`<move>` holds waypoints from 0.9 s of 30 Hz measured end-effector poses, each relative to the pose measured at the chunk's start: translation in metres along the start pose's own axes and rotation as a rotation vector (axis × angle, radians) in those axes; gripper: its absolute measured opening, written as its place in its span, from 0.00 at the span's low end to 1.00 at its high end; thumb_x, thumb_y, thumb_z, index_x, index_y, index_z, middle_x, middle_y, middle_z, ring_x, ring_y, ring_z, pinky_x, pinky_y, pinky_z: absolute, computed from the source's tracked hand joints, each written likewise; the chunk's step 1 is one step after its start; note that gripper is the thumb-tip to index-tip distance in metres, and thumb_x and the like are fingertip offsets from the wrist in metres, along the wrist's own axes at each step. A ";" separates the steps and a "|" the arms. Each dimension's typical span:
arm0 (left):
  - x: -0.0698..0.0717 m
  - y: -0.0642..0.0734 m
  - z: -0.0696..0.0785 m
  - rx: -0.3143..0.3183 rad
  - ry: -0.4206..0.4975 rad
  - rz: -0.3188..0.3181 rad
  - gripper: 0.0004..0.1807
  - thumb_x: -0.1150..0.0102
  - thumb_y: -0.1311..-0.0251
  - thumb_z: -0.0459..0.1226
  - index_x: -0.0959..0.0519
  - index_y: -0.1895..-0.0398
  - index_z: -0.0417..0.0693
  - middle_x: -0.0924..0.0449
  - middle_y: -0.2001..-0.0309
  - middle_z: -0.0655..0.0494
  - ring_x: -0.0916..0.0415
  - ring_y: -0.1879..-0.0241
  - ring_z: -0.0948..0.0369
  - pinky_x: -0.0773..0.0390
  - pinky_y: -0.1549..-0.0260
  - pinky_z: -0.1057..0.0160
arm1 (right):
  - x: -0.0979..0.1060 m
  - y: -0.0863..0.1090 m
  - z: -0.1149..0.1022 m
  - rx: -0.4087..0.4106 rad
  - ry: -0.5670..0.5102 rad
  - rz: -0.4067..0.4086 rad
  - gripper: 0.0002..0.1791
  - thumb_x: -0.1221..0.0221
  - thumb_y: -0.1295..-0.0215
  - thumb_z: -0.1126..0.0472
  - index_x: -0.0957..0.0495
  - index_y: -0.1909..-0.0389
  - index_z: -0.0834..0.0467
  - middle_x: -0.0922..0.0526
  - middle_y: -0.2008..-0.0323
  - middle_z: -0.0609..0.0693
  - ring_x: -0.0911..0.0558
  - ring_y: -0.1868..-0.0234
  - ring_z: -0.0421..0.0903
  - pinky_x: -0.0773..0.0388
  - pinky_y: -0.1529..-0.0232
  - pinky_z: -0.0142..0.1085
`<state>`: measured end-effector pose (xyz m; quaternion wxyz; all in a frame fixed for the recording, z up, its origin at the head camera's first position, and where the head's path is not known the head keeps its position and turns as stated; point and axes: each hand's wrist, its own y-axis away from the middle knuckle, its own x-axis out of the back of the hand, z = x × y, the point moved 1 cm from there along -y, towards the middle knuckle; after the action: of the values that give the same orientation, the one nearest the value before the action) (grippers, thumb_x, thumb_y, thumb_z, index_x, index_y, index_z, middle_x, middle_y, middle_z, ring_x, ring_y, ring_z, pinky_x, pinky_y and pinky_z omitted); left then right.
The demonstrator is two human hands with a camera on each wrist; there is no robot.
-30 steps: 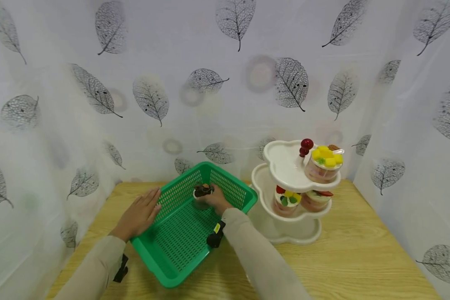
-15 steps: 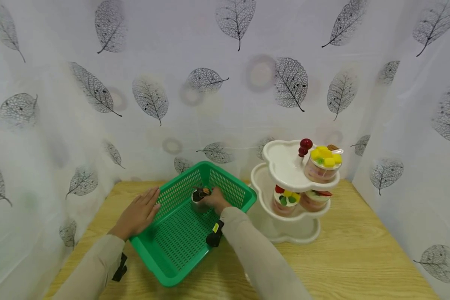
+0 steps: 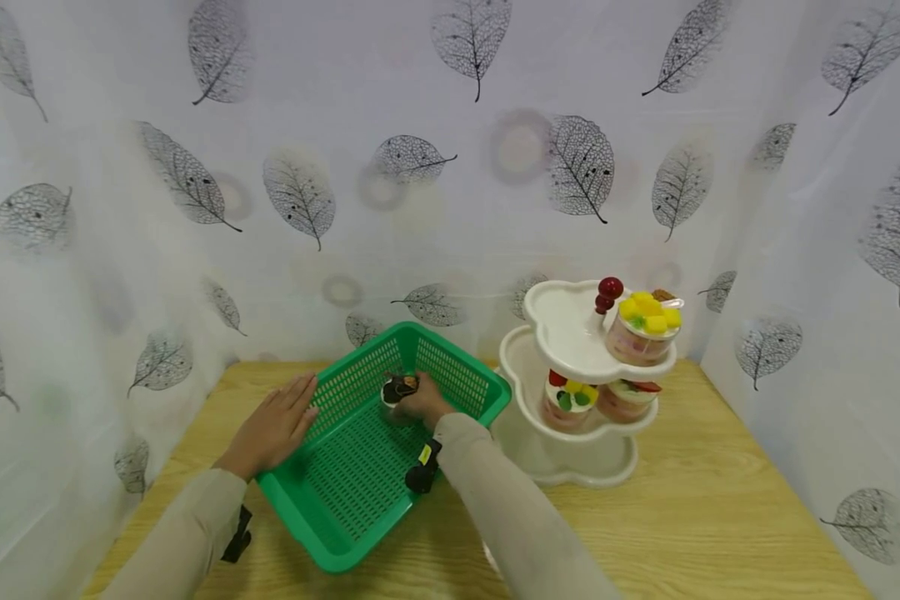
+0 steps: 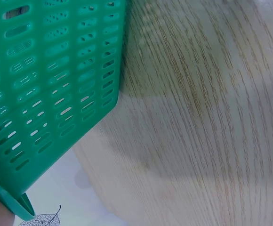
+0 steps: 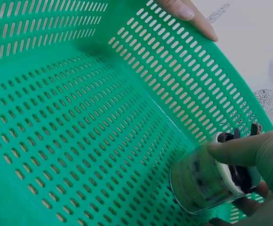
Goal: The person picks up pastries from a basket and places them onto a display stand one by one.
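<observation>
A green plastic basket (image 3: 345,483) with slotted walls sits at an angle on the table. My right hand (image 3: 423,402) reaches inside it and grips a clear dessert cup (image 5: 200,181) with dark brown topping, near the far corner. The right wrist view shows the thumb across the cup's rim, with the cup tilted close to the basket floor; whether it touches the floor I cannot tell. My left hand (image 3: 273,425) rests on the basket's left rim, fingers straight. Only a bit of that hand appears in the left wrist view.
Right of the basket stands a white tiered stand (image 3: 570,329) with a red knob (image 3: 609,292). Its top tier bears a mango-topped dessert cup (image 3: 645,329). Two more fruit-topped cups (image 3: 567,404) are on the middle tier. A leaf-print curtain (image 3: 450,208) hangs behind the wooden table (image 3: 705,517).
My right hand and the dark-topped dessert cup have shifted slightly left inside the basket. The left hand stays on the rim, and the stand has not moved.
</observation>
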<state>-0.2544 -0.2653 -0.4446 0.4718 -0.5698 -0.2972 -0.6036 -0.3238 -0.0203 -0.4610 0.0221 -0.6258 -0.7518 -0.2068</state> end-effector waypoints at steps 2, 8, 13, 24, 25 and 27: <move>0.000 0.000 0.000 -0.006 0.006 0.010 0.30 0.62 0.25 0.43 0.46 0.28 0.33 0.48 0.28 0.37 0.50 0.29 0.40 0.50 0.32 0.39 | 0.000 0.003 -0.001 0.004 0.012 0.006 0.49 0.31 0.55 0.75 0.43 0.30 0.64 0.31 0.39 0.65 0.28 0.41 0.62 0.28 0.42 0.52; -0.001 -0.001 0.000 -0.017 0.016 0.037 0.30 0.58 0.27 0.41 0.45 0.28 0.32 0.45 0.29 0.36 0.48 0.30 0.39 0.49 0.33 0.38 | 0.002 0.009 -0.002 0.004 0.136 0.005 0.39 0.29 0.57 0.75 0.33 0.40 0.66 0.26 0.47 0.64 0.25 0.46 0.61 0.25 0.45 0.52; 0.000 -0.001 0.000 -0.004 0.004 0.018 0.30 0.59 0.26 0.41 0.46 0.28 0.33 0.47 0.28 0.36 0.50 0.29 0.40 0.50 0.32 0.39 | 0.002 0.011 -0.002 -0.003 0.153 0.015 0.38 0.28 0.56 0.73 0.33 0.41 0.67 0.26 0.49 0.65 0.25 0.47 0.61 0.25 0.46 0.51; -0.001 -0.001 -0.001 -0.001 -0.006 0.009 0.31 0.63 0.25 0.45 0.46 0.28 0.33 0.47 0.28 0.36 0.49 0.30 0.39 0.50 0.32 0.39 | 0.003 0.013 0.000 0.026 0.130 0.032 0.33 0.26 0.55 0.66 0.31 0.48 0.67 0.24 0.54 0.62 0.23 0.52 0.59 0.22 0.51 0.51; -0.002 -0.001 -0.002 -0.007 -0.006 0.017 0.31 0.63 0.25 0.45 0.46 0.28 0.33 0.47 0.28 0.36 0.49 0.30 0.39 0.49 0.33 0.39 | 0.003 0.013 0.000 0.026 0.127 0.037 0.33 0.26 0.55 0.65 0.31 0.48 0.67 0.24 0.55 0.62 0.23 0.53 0.59 0.22 0.52 0.51; -0.003 0.000 -0.003 -0.022 -0.008 0.031 0.31 0.63 0.25 0.45 0.46 0.28 0.33 0.46 0.29 0.35 0.48 0.30 0.39 0.48 0.34 0.38 | 0.003 0.014 -0.001 0.029 0.120 0.040 0.32 0.26 0.54 0.64 0.30 0.49 0.67 0.24 0.56 0.61 0.22 0.54 0.59 0.22 0.52 0.51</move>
<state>-0.2559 -0.2668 -0.4481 0.4734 -0.5820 -0.2838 -0.5972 -0.3117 -0.0161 -0.4555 0.0801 -0.6269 -0.7393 -0.2325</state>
